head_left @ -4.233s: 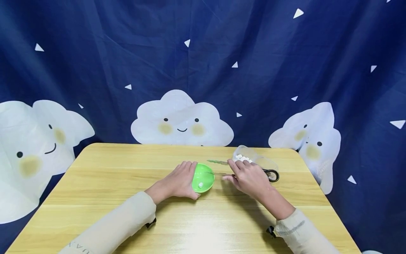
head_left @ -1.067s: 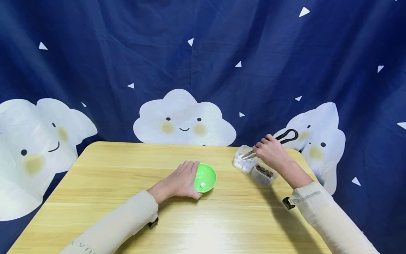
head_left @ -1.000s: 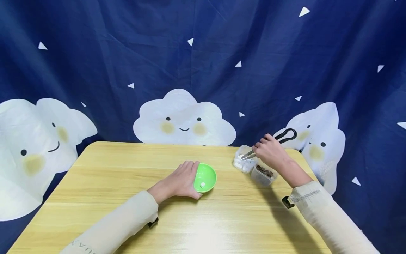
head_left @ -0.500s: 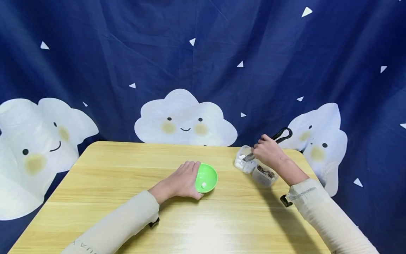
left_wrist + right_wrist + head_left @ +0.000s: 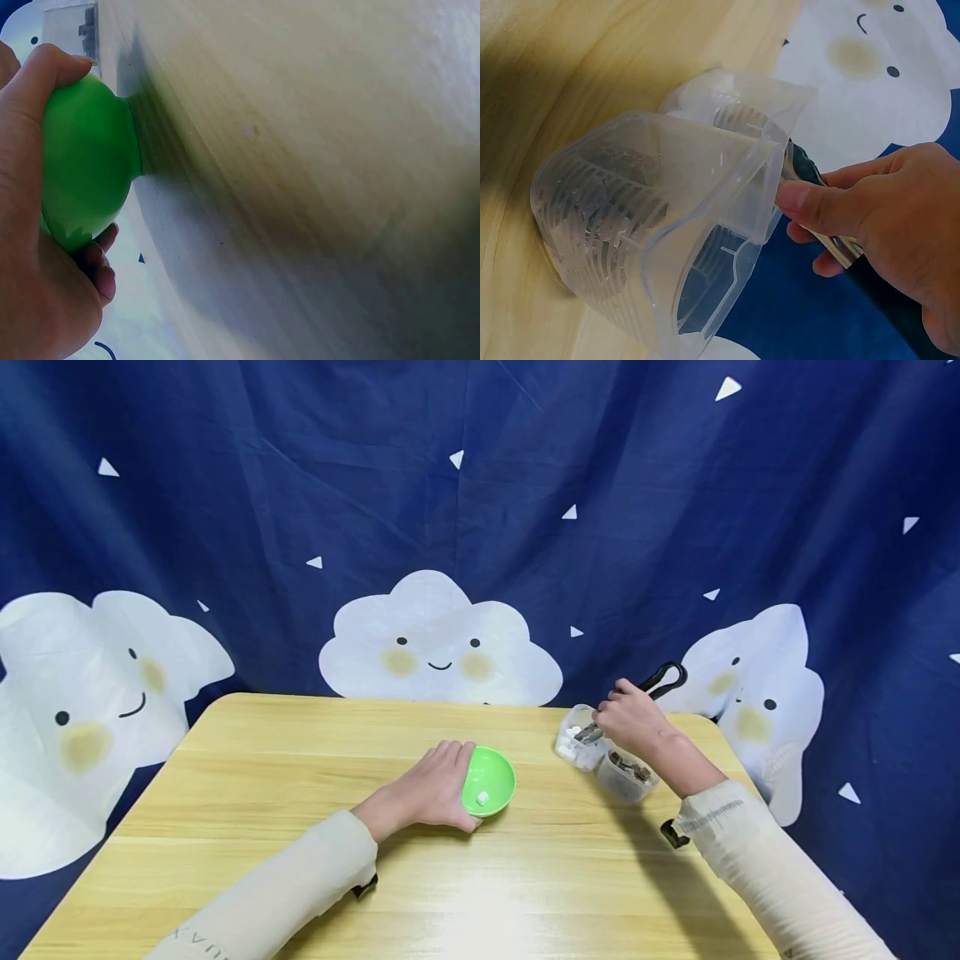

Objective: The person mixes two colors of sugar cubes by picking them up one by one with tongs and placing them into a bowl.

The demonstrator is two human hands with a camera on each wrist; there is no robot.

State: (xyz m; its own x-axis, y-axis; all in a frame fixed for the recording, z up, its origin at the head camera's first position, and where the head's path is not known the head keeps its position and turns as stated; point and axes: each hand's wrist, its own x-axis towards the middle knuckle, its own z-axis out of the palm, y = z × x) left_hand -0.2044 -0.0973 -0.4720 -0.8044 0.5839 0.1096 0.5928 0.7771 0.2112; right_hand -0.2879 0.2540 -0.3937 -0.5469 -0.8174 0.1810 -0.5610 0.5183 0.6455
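My left hand (image 5: 435, 785) holds a green bowl (image 5: 495, 768) by its side, fingers at the far rim and thumb at the near rim. One small white cube (image 5: 482, 797) lies inside the bowl. Over on the right, my right hand (image 5: 633, 718) grips metal tongs with a black looped handle (image 5: 667, 677). The tongs' tips reach down into a clear plastic container (image 5: 564, 750) of white pieces (image 5: 572, 732). In the right wrist view the container walls partly cover the tongs (image 5: 844, 247), and their tips are hidden there.
A second clear container (image 5: 624, 787) with brown chunks (image 5: 628, 767) stands right beside the first, under my right wrist. Both sit near the back right of the wooden table (image 5: 300, 735). A dark blue curtain (image 5: 375, 485) with cloud faces hangs behind the table.
The tongs have gone from beside the bowl, tips spread, to the container of white pieces. Over the last second my right hand has dipped slightly. My left hand keeps its hold on the bowl.
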